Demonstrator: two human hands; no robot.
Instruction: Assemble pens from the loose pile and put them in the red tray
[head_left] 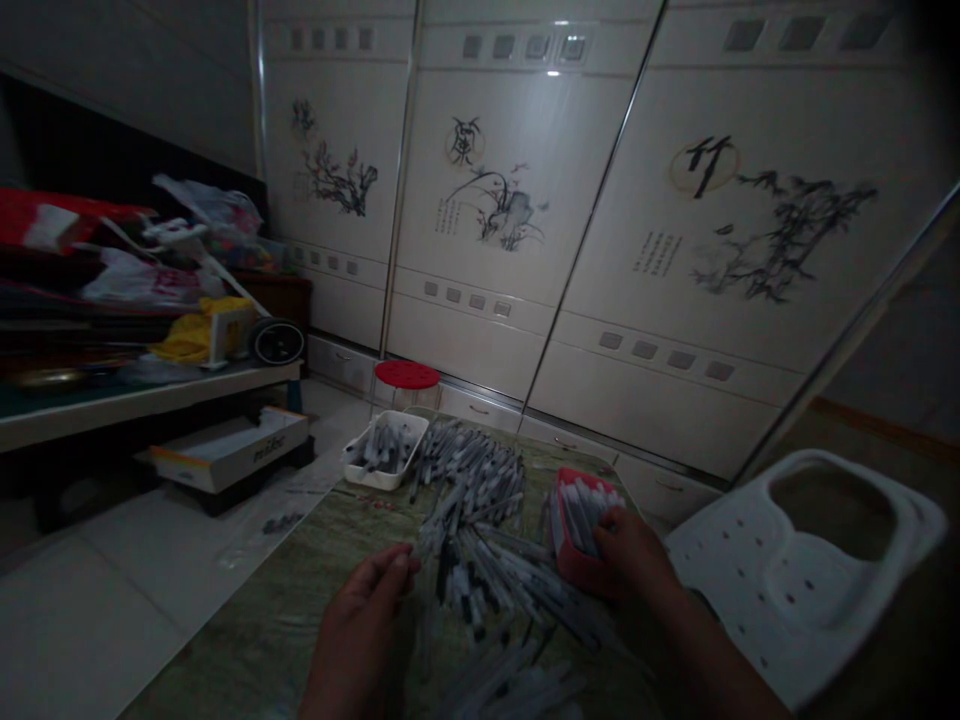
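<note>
A large heap of clear pens with dark tips [480, 480] spreads over the middle of the green table [292, 590]. My left hand [371, 600] is just left of the heap, fingers bent and thumb and forefinger together; whatever it may pinch is too dim to make out. At the right, my right hand [630, 545] is closed at the edge of a red basket [577, 565] filled with pens, its fingertips by the pens inside. A white basket [386, 480] at the table's far left holds more pens.
A white plastic chair [795, 570] stands to the right, a red stool [407, 375] beyond the table. On the left, a bench [150, 405] bears bags and a wheeled item, with an open shoe box [232, 450] below. Wardrobe doors [480, 220] form the background.
</note>
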